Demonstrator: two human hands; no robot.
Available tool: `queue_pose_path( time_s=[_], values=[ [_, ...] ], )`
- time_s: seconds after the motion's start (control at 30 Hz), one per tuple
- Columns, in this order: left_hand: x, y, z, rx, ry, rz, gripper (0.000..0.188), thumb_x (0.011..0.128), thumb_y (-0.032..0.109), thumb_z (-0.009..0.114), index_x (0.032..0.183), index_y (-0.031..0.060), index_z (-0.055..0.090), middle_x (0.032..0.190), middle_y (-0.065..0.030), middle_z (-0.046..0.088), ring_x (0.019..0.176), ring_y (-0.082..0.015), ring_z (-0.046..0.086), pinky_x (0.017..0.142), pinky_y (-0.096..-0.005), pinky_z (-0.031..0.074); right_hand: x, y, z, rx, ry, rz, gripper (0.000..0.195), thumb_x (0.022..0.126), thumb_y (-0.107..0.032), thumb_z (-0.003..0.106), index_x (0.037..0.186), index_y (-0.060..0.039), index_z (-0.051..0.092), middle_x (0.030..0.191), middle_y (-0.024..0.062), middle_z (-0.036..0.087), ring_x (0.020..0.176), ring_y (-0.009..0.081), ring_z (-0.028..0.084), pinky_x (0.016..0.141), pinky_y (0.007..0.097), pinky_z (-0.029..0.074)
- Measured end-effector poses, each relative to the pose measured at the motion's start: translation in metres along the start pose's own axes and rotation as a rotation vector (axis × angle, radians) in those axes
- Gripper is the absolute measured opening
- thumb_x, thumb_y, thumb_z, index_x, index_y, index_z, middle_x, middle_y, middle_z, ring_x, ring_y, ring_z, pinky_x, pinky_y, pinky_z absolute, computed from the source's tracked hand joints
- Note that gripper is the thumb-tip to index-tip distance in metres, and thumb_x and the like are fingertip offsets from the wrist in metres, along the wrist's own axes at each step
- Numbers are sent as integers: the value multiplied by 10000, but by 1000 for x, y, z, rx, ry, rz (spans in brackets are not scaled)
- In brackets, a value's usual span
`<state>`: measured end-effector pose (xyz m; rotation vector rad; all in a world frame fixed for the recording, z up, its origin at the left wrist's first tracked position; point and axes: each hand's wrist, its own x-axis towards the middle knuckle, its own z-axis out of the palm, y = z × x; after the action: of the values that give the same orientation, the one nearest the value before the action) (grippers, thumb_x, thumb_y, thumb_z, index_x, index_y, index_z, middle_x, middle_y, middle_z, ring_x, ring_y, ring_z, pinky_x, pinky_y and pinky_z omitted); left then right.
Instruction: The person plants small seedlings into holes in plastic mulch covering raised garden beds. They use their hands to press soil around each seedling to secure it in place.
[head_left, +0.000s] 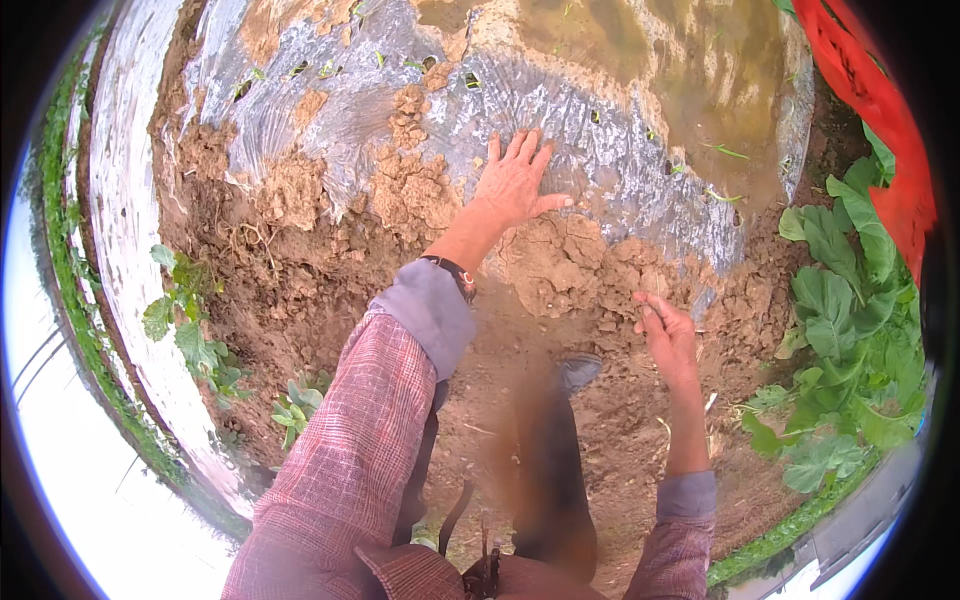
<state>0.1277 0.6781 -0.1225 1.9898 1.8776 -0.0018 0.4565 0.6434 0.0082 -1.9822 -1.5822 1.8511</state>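
Observation:
My left hand lies spread, palm down, on a soil-smeared plastic mulch film that covers a raised bed. Its fingers are apart and nothing is seen in it. Lower right, over the brown soil, my right hand pinches a thin stalk or wire-like piece between thumb and fingers; which of the two it is cannot be told. Small holes in the film, some with green seedlings, run in a row beyond my left hand. Clods of soil weigh on the film's near edge.
Broad leafy green plants grow at the right, below a red cloth or sheet. More leafy plants stand at the left, beside another film-covered bed. Muddy water lies on the far film. My shoe rests on the soil.

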Motion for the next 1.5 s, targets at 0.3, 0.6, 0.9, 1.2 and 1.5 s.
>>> queue_pose_path(
  time_s=[0.3,0.6,0.9,1.2,1.5],
  values=[
    [-322,-17,-93,-90,-732,-123,660,952,369,647,1500,66,435,1612,-213,348,1443,-366,420,1175,-561,320,-343,134,-13,-65,4,474,309,975,-103,593,1241,-15,722,859,90,757,686,132,659,651,279,531],
    [-532,-40,-244,-118,-624,-589,538,944,369,669,1335,25,531,1269,-199,601,1205,-395,595,1024,-546,454,-481,81,-69,-255,38,513,344,905,-125,567,1167,-7,755,749,160,754,674,217,739,665,364,577],
    [-588,4,-374,-275,-503,-770,477,954,403,609,1289,65,574,1278,-196,616,1216,-390,608,1075,-585,398,-388,-79,-68,-489,-15,216,333,903,-177,599,1152,-18,753,775,175,746,710,261,732,690,393,568],
    [-641,26,-444,-290,-292,-912,452,939,423,632,1212,64,640,1228,-179,637,1184,-378,619,1026,-579,425,-397,-163,-112,-650,-41,59,330,899,-228,630,1138,-36,752,802,186,737,754,304,727,718,426,558],
    [-639,-5,-519,-268,-110,-1076,515,937,382,622,1333,62,543,1288,-210,617,1187,-409,623,1027,-591,427,-445,-165,-171,-765,-56,0,333,896,-268,653,1128,-50,751,824,195,730,789,338,722,739,451,550]
  ],
)
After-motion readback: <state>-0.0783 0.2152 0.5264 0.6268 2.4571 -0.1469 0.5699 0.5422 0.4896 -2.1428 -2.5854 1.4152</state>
